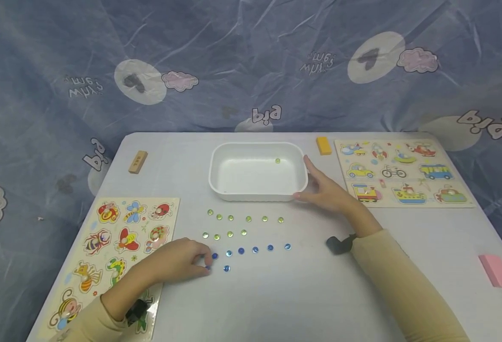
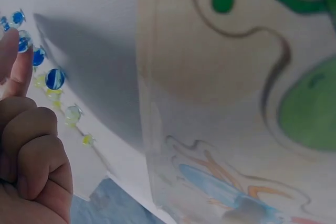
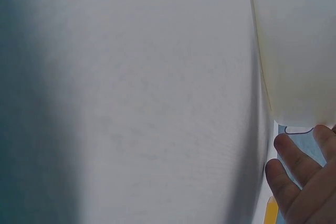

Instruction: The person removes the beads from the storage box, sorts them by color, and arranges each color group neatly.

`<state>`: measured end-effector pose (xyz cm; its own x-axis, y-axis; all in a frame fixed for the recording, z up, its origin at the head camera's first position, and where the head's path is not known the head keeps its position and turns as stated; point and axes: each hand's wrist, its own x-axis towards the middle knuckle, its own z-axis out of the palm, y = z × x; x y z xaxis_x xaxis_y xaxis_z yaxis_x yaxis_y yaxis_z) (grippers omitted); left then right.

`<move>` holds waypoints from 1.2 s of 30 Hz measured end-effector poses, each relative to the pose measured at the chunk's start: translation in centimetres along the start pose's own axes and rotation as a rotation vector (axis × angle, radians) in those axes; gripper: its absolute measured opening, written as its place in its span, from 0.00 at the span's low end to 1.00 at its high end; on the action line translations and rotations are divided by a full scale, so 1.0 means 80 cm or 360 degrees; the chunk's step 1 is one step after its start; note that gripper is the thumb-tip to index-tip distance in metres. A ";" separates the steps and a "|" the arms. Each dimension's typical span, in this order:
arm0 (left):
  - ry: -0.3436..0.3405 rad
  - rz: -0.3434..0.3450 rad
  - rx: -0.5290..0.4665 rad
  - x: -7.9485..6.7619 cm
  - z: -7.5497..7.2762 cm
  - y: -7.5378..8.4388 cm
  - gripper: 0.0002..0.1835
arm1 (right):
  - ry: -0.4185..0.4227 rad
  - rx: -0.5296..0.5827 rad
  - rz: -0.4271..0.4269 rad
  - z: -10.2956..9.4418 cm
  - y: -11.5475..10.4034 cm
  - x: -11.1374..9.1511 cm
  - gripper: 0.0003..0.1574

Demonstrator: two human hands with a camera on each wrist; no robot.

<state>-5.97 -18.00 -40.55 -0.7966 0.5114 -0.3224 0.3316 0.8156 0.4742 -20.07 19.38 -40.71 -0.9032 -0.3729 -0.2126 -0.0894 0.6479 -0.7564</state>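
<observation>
Blue marbles lie in a row with a second short row before them; one blue marble (image 1: 227, 268) stands alone by my left hand (image 1: 184, 260). The thumb and forefinger of that hand pinch another blue marble (image 2: 24, 41), mostly covered by the fingertips in the head view; the other fingers are curled in the left wrist view. My right hand (image 1: 325, 190) rests against the right end of a white plastic box (image 1: 255, 197), thumb at its near corner and fingers spread along the side. Inside the box lies a yellow-green marble (image 1: 278, 161).
Two rows of yellow-green marbles (image 1: 248, 219) lie between box and blue ones. An insect puzzle board (image 1: 171, 209) is under the left forearm, a vehicle puzzle board (image 1: 404, 183) at right. A wooden block (image 1: 137, 162), orange block (image 1: 324, 146) and pink block (image 1: 496, 270) lie around.
</observation>
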 end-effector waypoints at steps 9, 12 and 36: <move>-0.0039 -0.0099 0.0005 0.003 -0.001 -0.004 0.07 | 0.0015 0.0039 -0.0006 -0.001 0.000 -0.001 0.68; -0.0041 -0.0136 0.0023 0.004 -0.002 -0.003 0.07 | 0.0031 0.0019 -0.0028 0.001 0.014 0.005 0.68; 0.0342 -0.0097 -0.0018 0.028 -0.103 0.034 0.05 | 0.0026 0.0002 -0.0041 0.004 0.020 0.008 0.69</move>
<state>-10.98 -16.87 -33.21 -0.9047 0.3909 -0.1693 0.2749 0.8393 0.4690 -20.64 20.00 -42.24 -0.9072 -0.3788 -0.1829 -0.1123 0.6373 -0.7624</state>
